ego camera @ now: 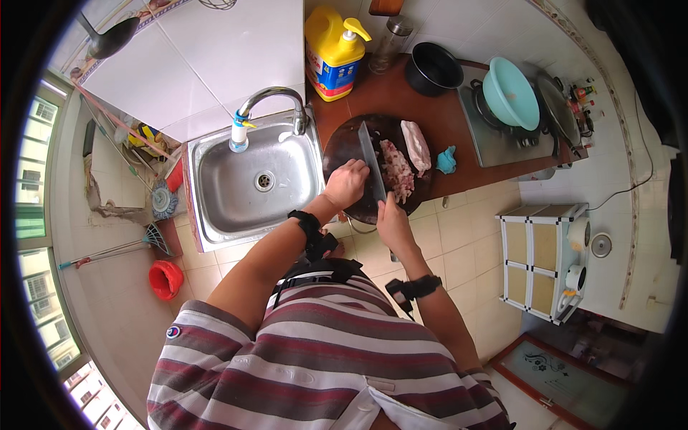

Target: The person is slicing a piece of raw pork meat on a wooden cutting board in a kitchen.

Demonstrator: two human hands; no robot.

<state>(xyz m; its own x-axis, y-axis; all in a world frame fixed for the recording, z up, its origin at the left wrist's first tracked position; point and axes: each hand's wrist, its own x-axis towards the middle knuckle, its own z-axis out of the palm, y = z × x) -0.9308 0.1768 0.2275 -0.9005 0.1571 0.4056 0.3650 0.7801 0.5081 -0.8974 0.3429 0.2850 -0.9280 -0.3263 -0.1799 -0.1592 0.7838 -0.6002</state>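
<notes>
My right hand (395, 226) grips the handle of a kitchen cleaver (372, 161). Its long blade stands on edge over a round dark chopping board (344, 137). Just left of the blade, my left hand (346, 184) is curled with its knuckles towards the steel; whether anything is under its fingers is hidden. Chopped pink-and-white meat (396, 169) lies in a heap on the board, right of the blade. Beyond that heap rests an uncut strip of fatty meat (416, 146). A crumpled blue cloth or bag (446, 160) sits on the brown counter (457, 180), beside the board.
Left of the board is a stainless steel sink (258, 215) with a curved faucet (274, 94). Behind stand a yellow pump jug (334, 59), a glass jar (388, 45) and a black pot (434, 70). A turquoise basin (510, 94) tilts on the gas stove (484, 145) at right.
</notes>
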